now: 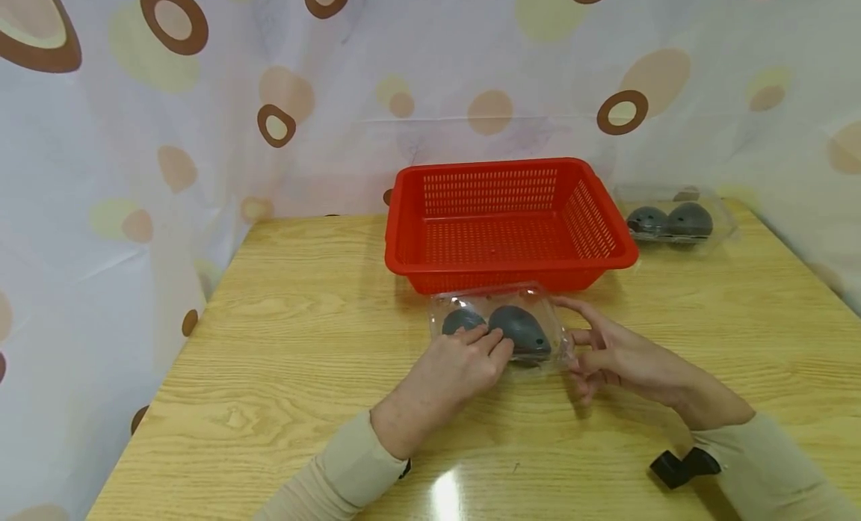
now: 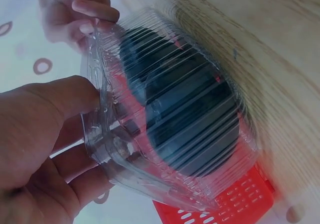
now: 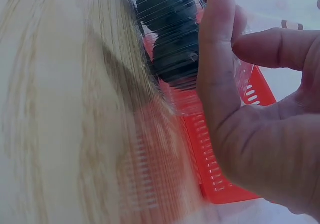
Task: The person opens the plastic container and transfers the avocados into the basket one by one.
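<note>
A clear plastic clamshell box (image 1: 554, 328) with two dark avocados (image 1: 516, 328) inside is held just in front of the red basket. My left hand (image 1: 460, 368) grips the box's near side; in the left wrist view its thumb (image 2: 70, 98) lies on the plastic edge, with fingers behind. At the right end, my right hand (image 1: 635, 364) holds the box edge between thumb and fingers, one finger reaching toward the back corner. Ribbed plastic (image 2: 192, 104) covers the avocados in the left wrist view. The right wrist view shows only part of the box (image 3: 172, 39).
The red slotted basket (image 1: 511, 270) stands at the back of the wooden table (image 1: 303, 341), with no contents seen. Right of it lies another clear box (image 1: 721, 220) holding two dark avocados. A patterned cloth (image 1: 417, 80) hangs behind. A black strap piece (image 1: 684, 467) sticks out at the right sleeve.
</note>
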Motion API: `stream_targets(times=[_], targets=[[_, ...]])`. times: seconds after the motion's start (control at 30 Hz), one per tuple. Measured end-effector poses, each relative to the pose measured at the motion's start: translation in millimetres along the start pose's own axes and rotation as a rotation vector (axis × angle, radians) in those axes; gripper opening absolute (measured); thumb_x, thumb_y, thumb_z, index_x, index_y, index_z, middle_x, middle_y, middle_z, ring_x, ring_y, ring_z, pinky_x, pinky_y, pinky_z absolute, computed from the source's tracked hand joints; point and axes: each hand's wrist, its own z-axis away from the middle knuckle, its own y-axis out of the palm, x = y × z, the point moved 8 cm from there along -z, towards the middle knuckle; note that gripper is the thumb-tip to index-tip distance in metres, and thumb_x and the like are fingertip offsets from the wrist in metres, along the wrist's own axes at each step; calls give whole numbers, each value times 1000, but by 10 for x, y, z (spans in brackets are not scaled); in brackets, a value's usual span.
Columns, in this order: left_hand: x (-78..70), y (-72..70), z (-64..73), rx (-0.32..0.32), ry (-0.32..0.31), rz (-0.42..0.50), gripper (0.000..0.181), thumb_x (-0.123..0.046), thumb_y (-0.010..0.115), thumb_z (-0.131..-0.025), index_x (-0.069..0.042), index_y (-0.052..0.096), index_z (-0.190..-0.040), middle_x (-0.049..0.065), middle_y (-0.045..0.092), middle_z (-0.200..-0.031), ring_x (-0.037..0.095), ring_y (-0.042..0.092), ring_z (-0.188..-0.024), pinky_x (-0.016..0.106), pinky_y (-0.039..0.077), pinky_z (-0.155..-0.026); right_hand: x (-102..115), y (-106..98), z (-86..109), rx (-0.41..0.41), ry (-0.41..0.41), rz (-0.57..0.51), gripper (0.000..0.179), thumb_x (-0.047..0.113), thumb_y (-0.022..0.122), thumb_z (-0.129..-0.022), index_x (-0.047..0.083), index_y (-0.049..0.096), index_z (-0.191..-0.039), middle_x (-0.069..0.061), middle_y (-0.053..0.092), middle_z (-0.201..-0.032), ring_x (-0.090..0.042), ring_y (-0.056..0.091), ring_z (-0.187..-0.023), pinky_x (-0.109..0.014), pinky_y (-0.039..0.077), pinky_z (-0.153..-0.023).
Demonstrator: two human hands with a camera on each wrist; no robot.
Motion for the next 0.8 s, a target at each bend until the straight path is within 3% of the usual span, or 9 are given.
stream_targets(times=[0.13, 0.23, 0.47, 0.63, 0.8], targets=[[97, -114, -21, -101, -44, 24, 14, -4, 65, -94, -13, 68, -103, -3, 75, -105, 11, 72, -94, 25, 60, -77, 8, 0, -6, -33, 7, 36, 81, -11, 41, -95, 24, -3, -154, -5, 50, -89, -19, 56, -67, -38, 59, -62], [233, -230, -40, -171, -104, 73, 16, -5, 66, -93, -11, 68, -107, -3, 75, -105, 10, 72, -92, 23, 59, -78, 3, 7, -7, -45, 14, 47, 80, -12, 42, -93, 24, 1, -152, -4, 47, -88, -17, 55, -64, -41, 60, -62], [442, -266, -45, -124, -150, 161, 46, -10, 73, -89, -7, 63, -133, 4, 71, -124, 15, 70, -109, 28, 55, -97, -24, 33, -16, -34, 30, 31, 75, -9, 43, -95, 21, 3, -150, -2, 50, -87, -15, 57, -65, -40, 62, -64], [620, -326, 9, -183, -197, 219, 48, -10, 75, -88, -7, 61, -134, 6, 69, -125, 17, 67, -113, 29, 52, -101, -28, 18, -9, -44, 49, 68, 82, -7, 46, -96, 18, -6, -154, -3, 52, -88, -15, 61, -68, -39, 62, -63], [767, -410, 56, -252, -221, 214, 45, -11, 75, -88, -6, 63, -131, 9, 68, -126, 22, 65, -115, 31, 51, -103, -9, 3, 16, -71, 76, 139, 80, -5, 47, -97, 14, -6, -154, -4, 52, -90, -16, 62, -69, -45, 61, -60]])
